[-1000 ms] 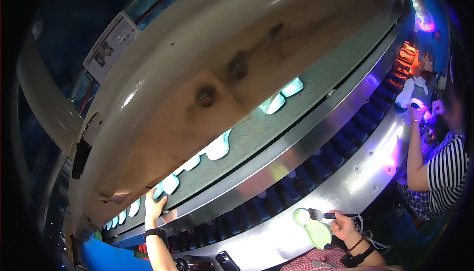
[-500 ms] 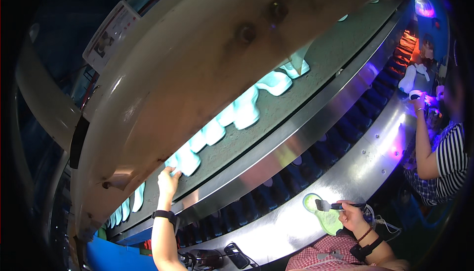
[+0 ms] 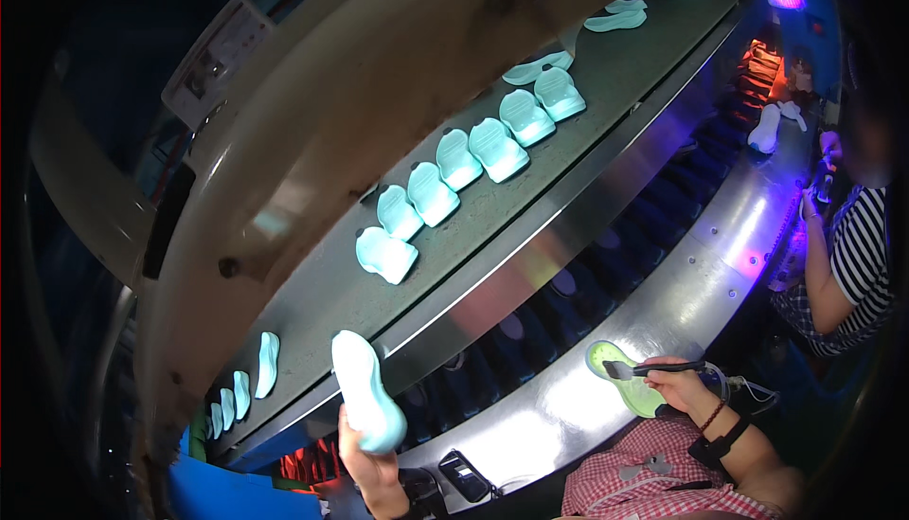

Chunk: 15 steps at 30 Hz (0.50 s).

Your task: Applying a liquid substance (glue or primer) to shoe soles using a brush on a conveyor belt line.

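Note:
My left hand [image 3: 369, 468] is closed round one end of a pale turquoise shoe sole [image 3: 367, 392], lifted in front of the conveyor's metal edge. The sole stands nearly upright, with its narrower end at the top. My right hand [image 3: 674, 387] grips the dark handle of a flat brush [image 3: 620, 370]. Under the brush's bristles, a green shoe sole [image 3: 636, 397] lies on the curved metal ledge [image 3: 549, 411]. Several turquoise soles [image 3: 434, 194] stand in a row on the dark conveyor belt [image 3: 492, 226], under a large pale hood [image 3: 379, 94].
More soles [image 3: 268, 364] lie at the belt's left end and others at its far end. A dark phone-like device [image 3: 464, 475] rests on the ledge near me. Dark shoes line the gap below the conveyor. At right, a co-worker in a striped sleeve [image 3: 862, 250] works under purple light.
My left hand has taken a turquoise sole from the belt and drawn it back toward me. The view has shifted, showing more of the row. My right hand keeps the brush at the green sole.

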Each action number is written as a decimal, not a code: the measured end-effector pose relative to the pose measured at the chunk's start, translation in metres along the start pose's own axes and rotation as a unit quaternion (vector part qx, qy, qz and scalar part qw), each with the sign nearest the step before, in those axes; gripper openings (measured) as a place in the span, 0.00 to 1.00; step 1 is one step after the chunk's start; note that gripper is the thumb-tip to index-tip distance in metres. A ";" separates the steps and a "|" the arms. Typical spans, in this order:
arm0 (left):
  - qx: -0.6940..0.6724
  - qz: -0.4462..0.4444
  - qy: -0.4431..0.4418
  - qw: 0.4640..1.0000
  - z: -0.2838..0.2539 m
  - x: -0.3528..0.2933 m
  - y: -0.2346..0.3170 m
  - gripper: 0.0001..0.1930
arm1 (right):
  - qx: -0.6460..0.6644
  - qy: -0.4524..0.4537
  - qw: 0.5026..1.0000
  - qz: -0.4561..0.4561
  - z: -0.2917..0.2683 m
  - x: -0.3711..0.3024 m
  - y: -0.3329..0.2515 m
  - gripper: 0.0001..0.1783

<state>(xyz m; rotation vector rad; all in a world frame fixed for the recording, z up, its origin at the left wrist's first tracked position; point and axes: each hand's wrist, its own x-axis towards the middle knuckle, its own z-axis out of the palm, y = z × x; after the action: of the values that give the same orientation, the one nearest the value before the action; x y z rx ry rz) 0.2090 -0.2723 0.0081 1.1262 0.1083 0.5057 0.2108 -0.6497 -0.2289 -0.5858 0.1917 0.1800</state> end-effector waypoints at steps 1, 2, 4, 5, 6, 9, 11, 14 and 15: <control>0.033 -0.058 -0.059 0.996 -0.020 -0.011 -0.001 0.22 | -0.002 0.001 1.000 0.000 0.001 -0.002 -0.002 0.12; 0.066 -0.112 -0.117 0.985 -0.045 -0.028 -0.003 0.25 | -0.012 -0.016 1.000 -0.002 0.003 -0.004 -0.004 0.12; 0.076 -0.109 -0.078 0.988 -0.069 -0.070 0.001 0.30 | -0.015 -0.037 0.999 -0.011 0.006 -0.009 -0.003 0.12; 0.084 -0.120 -0.066 0.987 -0.075 -0.068 -0.011 0.30 | -0.023 -0.026 0.999 0.014 0.004 0.007 0.004 0.12; 0.042 -0.156 -0.083 0.983 -0.076 -0.080 -0.015 0.31 | -0.029 -0.025 0.999 0.023 0.003 0.008 0.007 0.12; -0.083 -0.265 -0.126 0.952 -0.066 -0.122 -0.031 0.33 | -0.058 -0.007 0.998 0.026 0.008 0.001 0.010 0.11; -0.174 -0.334 -0.149 0.914 -0.062 -0.141 -0.049 0.35 | -0.056 -0.011 0.998 0.034 0.008 0.003 0.013 0.11; -0.212 -0.371 -0.145 0.892 -0.094 -0.128 -0.117 0.38 | -0.041 -0.060 0.997 0.007 0.026 -0.003 0.015 0.11; -0.118 -0.343 -0.149 0.920 -0.090 -0.119 -0.148 0.37 | -0.032 -0.067 0.997 0.006 0.025 -0.005 0.016 0.11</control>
<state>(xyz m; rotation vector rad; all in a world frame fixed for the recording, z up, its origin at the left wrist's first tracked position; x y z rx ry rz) 0.1227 -0.2981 -0.1821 0.8426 0.1620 -0.2775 0.2054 -0.6229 -0.2163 -0.6342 0.0606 0.2373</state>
